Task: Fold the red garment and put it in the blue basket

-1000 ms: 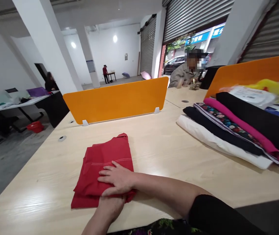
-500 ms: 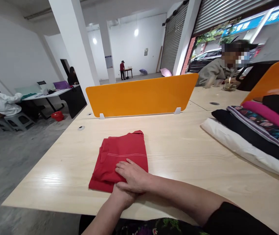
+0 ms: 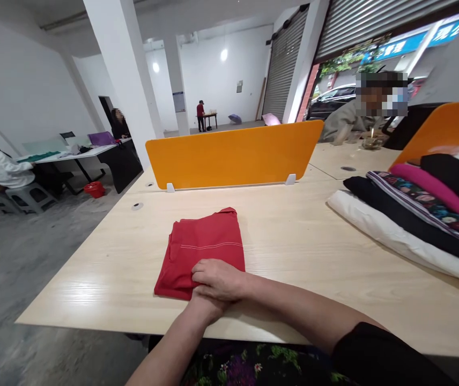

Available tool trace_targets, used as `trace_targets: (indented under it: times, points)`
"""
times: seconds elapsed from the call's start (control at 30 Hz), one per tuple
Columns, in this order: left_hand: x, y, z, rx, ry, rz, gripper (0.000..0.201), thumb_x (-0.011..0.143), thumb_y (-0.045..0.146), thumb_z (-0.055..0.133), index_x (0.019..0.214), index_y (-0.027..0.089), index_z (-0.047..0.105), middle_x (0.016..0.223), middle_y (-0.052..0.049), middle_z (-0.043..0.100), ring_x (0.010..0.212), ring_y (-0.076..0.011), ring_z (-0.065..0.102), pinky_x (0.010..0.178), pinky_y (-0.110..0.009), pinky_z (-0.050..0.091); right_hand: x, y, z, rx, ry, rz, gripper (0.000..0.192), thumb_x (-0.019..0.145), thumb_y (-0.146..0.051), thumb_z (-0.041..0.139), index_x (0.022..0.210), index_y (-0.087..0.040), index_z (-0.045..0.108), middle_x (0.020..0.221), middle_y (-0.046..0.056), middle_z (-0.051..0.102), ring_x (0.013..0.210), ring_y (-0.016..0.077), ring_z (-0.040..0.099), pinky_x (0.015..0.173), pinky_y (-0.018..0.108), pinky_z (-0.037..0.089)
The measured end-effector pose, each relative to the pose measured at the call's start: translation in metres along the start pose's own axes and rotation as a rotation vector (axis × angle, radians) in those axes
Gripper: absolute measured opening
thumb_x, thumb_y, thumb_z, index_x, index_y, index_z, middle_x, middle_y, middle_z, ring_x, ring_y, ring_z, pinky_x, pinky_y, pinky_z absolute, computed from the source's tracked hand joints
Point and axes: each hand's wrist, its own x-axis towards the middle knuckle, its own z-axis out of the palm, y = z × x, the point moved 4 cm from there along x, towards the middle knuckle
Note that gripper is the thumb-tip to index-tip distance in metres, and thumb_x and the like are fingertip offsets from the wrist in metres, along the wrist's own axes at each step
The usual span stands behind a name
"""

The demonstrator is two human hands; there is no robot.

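Note:
A folded red garment (image 3: 203, 246) lies on the pale wooden table (image 3: 294, 252) in front of me. My right hand (image 3: 219, 279) rests palm-down on its near right corner, fingers bent and pressing the cloth. My left hand (image 3: 202, 308) comes up from below and sits under the right hand at the garment's near edge. Its fingers are hidden, so its grip cannot be seen.
A stack of folded clothes (image 3: 418, 214), white, black, floral and pink, lies at the right. An orange divider (image 3: 233, 155) stands across the table's far side, and another orange divider (image 3: 446, 128) at the right. A person (image 3: 358, 115) sits beyond it. Other people are at far tables.
My right hand's fingers went from spread flat to bent. Both hands have drawn together at the garment's near edge. The garment looks more compact. The view has shifted left.

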Motion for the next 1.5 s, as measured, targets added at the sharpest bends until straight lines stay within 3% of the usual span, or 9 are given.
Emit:
trace_targets:
  times: [0.2, 0.33, 0.43, 0.7, 0.93, 1.2, 1.3, 1.4, 1.5]
  points:
    - [-0.035, 0.013, -0.022, 0.007, 0.011, 0.056, 0.029, 0.090, 0.022, 0.044, 0.108, 0.019, 0.066, 0.102, -0.010, 0.069, 0.097, -0.0256, 0.062, 0.088, -0.041, 0.048, -0.011, 0.020, -0.035, 0.508, 0.039, 0.036, 0.042, 0.098, -0.042, 0.034, 0.104, -0.017, 0.067, 0.105, 0.007, 0.067, 0.098, 0.0161, 0.061, 0.088, 0.027, 0.046]
    - [-0.083, 0.017, -0.056, -0.079, 0.383, 0.351, 0.031, 0.088, 0.012, 0.049, 0.116, 0.016, 0.059, 0.117, -0.010, 0.065, 0.113, -0.0188, 0.057, 0.099, -0.032, 0.046, -0.013, 0.037, -0.037, 0.422, 0.177, 0.214, 0.041, 0.097, -0.043, 0.037, 0.105, -0.018, 0.068, 0.107, 0.007, 0.068, 0.100, 0.0192, 0.061, 0.093, 0.034, 0.044]
    - [-0.093, 0.001, -0.072, -0.009, 0.618, 0.313, 0.037, 0.086, 0.008, 0.051, 0.121, 0.014, 0.057, 0.118, -0.011, 0.064, 0.125, -0.0216, 0.049, 0.105, -0.036, 0.042, -0.013, 0.036, -0.028, 0.258, 0.054, 0.202, 0.039, 0.095, -0.045, 0.041, 0.115, -0.022, 0.066, 0.124, 0.009, 0.062, 0.119, 0.0238, 0.052, 0.108, 0.049, 0.028]
    - [-0.069, -0.065, -0.033, 0.348, 0.315, -0.123, 0.059, 0.088, 0.050, 0.050, 0.142, 0.027, 0.041, 0.149, -0.007, 0.040, 0.137, -0.0399, 0.027, 0.102, -0.063, 0.034, -0.016, 0.029, -0.015, 0.063, -0.182, 0.185, 0.065, 0.091, -0.064, 0.036, 0.144, -0.027, 0.040, 0.153, 0.010, 0.030, 0.142, 0.0301, 0.019, 0.113, 0.058, 0.003]
    - [-0.071, -0.065, -0.031, 0.306, 0.220, -0.160, 0.059, 0.088, 0.048, 0.050, 0.143, 0.029, 0.038, 0.151, -0.004, 0.035, 0.140, -0.0361, 0.022, 0.107, -0.058, 0.029, -0.017, 0.092, -0.026, -0.125, -0.074, 0.471, 0.064, 0.094, -0.061, 0.026, 0.145, -0.026, 0.038, 0.155, 0.007, 0.026, 0.143, 0.0318, 0.013, 0.112, 0.060, 0.001]
    - [-0.088, -0.107, -0.060, 0.161, 0.100, -0.233, 0.042, 0.095, 0.037, 0.037, 0.135, 0.030, 0.049, 0.144, -0.002, 0.047, 0.139, -0.0278, 0.027, 0.111, -0.059, 0.020, -0.024, 0.024, -0.022, 0.005, -0.189, 0.274, 0.059, 0.088, -0.059, 0.045, 0.131, -0.021, 0.056, 0.138, 0.014, 0.051, 0.118, 0.0353, 0.048, 0.097, 0.055, 0.035]
    - [-0.100, -0.122, -0.068, 0.108, 0.116, -0.325, 0.040, 0.095, 0.037, 0.037, 0.129, 0.030, 0.055, 0.142, -0.002, 0.049, 0.139, -0.0295, 0.027, 0.110, -0.060, 0.021, -0.027, 0.020, -0.037, 0.205, -0.092, 0.204, 0.044, 0.088, -0.053, 0.049, 0.120, -0.025, 0.064, 0.126, 0.008, 0.061, 0.112, 0.0272, 0.054, 0.097, 0.043, 0.040]
    - [-0.115, -0.123, -0.074, 0.049, 0.274, -0.402, 0.040, 0.093, 0.041, 0.038, 0.124, 0.024, 0.059, 0.141, -0.007, 0.049, 0.137, -0.0310, 0.029, 0.108, -0.058, 0.026, -0.037, 0.062, -0.055, 0.144, 0.159, 0.522, 0.053, 0.086, -0.054, 0.052, 0.127, -0.022, 0.057, 0.130, 0.011, 0.057, 0.121, 0.0291, 0.048, 0.102, 0.044, 0.036]
    - [-0.140, -0.113, -0.078, -0.054, 0.586, -0.529, 0.051, 0.090, 0.051, 0.039, 0.122, 0.014, 0.055, 0.131, -0.017, 0.053, 0.127, -0.0310, 0.041, 0.104, -0.051, 0.036, -0.045, 0.094, -0.047, 0.110, 0.070, 0.767, 0.073, 0.078, -0.063, 0.057, 0.134, -0.017, 0.050, 0.138, 0.016, 0.048, 0.127, 0.0344, 0.042, 0.103, 0.045, 0.034]
